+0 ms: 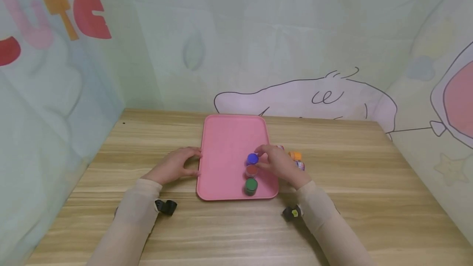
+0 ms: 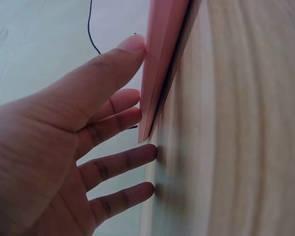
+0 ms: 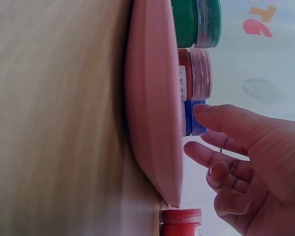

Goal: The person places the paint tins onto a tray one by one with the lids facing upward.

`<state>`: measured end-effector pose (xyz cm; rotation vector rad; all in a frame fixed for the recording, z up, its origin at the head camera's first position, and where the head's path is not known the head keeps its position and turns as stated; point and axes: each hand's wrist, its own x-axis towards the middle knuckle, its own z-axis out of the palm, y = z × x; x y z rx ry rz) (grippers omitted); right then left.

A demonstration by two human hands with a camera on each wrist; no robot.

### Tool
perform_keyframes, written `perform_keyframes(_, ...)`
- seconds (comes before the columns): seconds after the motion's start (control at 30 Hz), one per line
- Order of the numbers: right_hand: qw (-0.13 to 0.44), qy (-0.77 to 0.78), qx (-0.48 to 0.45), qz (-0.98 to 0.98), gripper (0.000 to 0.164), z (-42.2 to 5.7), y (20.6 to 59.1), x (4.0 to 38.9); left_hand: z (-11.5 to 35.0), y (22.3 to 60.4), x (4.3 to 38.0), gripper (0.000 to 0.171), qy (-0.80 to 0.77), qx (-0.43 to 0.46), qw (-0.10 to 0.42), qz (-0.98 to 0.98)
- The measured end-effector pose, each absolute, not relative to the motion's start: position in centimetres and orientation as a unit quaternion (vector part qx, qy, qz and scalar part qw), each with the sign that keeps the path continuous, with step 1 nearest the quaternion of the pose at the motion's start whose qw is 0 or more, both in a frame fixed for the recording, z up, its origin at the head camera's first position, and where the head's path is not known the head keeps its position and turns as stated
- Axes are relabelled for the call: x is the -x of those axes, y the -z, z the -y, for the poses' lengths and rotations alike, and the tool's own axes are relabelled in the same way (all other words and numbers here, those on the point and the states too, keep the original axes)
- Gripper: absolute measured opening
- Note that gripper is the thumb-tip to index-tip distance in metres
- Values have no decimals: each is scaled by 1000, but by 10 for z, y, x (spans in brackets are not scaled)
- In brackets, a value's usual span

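Note:
A pink tray (image 1: 230, 151) lies on the wooden table. Near its right side a small blue paint jar (image 1: 252, 159), a red-brown paint jar (image 1: 251, 171) and a green paint jar (image 1: 251, 186) stand in a row. My right hand (image 1: 278, 163) reaches over the tray's right rim and holds the blue jar between thumb and forefinger; in the right wrist view the thumb lies on its lid, the other fingers loosely bent. My left hand (image 1: 177, 164) is spread along the tray's left edge, where thumb and fingertips (image 2: 132, 115) touch the rim.
Right of the tray, partly behind my right hand, are an orange-capped jar (image 1: 295, 155), another jar (image 1: 299, 165) and a red-lidded jar (image 3: 181, 221). A printed cloth (image 1: 236, 44) hangs along the table's back and sides. Each wrist carries a small black camera (image 1: 169, 207).

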<state>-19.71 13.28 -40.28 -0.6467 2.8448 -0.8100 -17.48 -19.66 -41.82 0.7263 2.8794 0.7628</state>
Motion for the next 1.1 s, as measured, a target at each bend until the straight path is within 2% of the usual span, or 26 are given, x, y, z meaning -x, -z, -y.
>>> perform_keyframes(0.47,39,245,220,-943,33,-140,400,194,197,417,175,56,-250,-230,49,-939)
perform_keyframes(0.77,58,231,195,-952,31,-148,395,193,197,419,176,56,-253,-235,40,-937)
perform_keyframes(1.1,28,212,222,-951,24,-158,396,193,197,418,176,56,-254,-229,49,-939)
